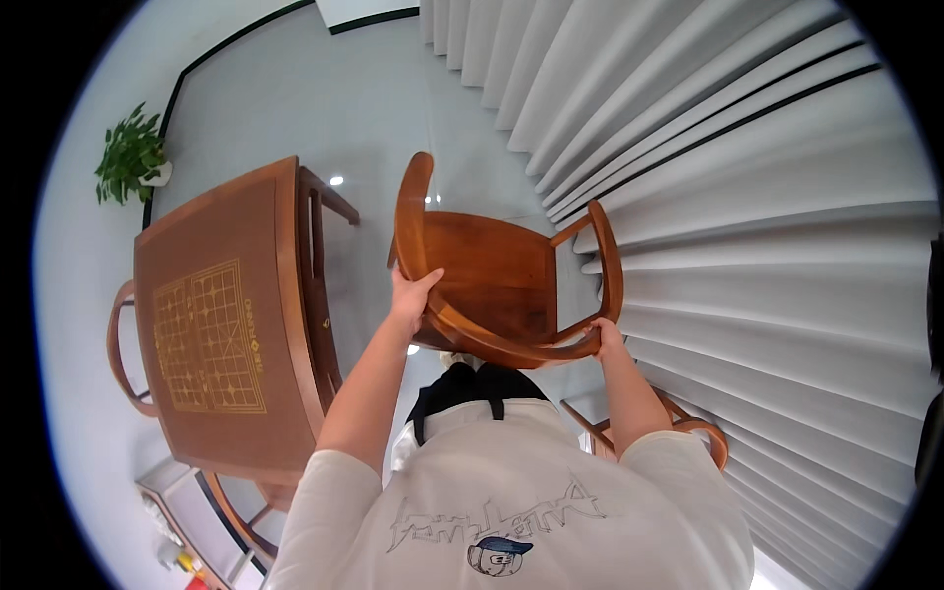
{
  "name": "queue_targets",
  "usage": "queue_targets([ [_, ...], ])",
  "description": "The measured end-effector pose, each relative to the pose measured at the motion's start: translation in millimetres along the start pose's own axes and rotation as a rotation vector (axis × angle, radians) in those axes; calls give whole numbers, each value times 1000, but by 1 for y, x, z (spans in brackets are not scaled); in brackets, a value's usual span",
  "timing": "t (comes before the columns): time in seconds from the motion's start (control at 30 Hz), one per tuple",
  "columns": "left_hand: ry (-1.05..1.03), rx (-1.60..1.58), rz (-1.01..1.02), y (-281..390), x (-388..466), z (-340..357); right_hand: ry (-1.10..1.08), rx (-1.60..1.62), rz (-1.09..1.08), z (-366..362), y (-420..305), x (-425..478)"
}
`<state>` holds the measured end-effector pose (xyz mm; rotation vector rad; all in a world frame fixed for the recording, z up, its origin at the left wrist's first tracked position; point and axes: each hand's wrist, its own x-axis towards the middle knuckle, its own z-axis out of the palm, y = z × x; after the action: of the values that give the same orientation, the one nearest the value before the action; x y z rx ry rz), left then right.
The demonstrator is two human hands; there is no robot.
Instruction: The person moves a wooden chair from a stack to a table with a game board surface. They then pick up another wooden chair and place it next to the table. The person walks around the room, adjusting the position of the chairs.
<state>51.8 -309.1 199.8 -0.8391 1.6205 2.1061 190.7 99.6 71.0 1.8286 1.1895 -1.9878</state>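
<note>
A wooden armchair (487, 265) with a curved top rail stands before me, its back towards my body. My left hand (414, 296) grips the rail on the left side, thumb lying over the top. On the right, my right hand (606, 339) is closed around the same rail near its rear bend. The lower legs of the chair are mostly hidden beneath the seat, so I cannot tell whether they touch the floor.
To my left is a wooden table (214, 310) with a board-game grid on top. Pleated grey curtains (723, 243) hang close on the right. Other wooden chairs sit behind the table (118, 354), at its near end (243, 516) and by my right elbow (708, 435). A potted plant (133, 158) stands by the wall.
</note>
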Motion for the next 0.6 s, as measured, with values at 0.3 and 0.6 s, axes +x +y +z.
queue_targets([
  [0.3, 144, -6, -89, 13, 14, -26, -64, -116, -55, 57, -60, -24],
  [0.6, 272, -111, -241, 64, 91, -50, -289, -72, 117, 180, -139, -51],
])
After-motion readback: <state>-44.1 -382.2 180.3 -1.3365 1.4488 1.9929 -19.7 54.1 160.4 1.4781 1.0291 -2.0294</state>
